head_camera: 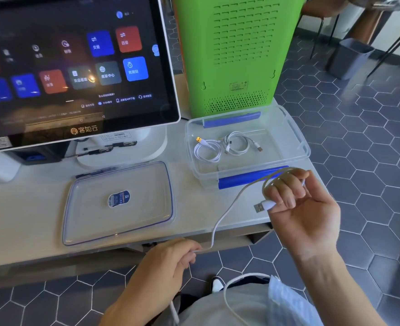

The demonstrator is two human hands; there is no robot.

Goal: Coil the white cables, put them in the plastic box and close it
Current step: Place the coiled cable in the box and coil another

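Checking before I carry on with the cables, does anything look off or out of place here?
Nothing stands out. Two coiled cables lie in the open plastic box, its lid flat beside it, a third cable mid-coil between both hands.

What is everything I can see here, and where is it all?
Screen: one, dark with coloured tiles, back left on the table.
Green case: one, vented, behind the box.
Box: one, clear with blue clips, open, table right.
Coiled cables: two, white, inside the box.
Lid: one, clear, flat on the table left of the box.
Loose cable: one, white, between both hands.
Bin: one, grey, on the floor far right.
Left hand: pinches the cable.
Right hand: holds cable loops round its fingers.
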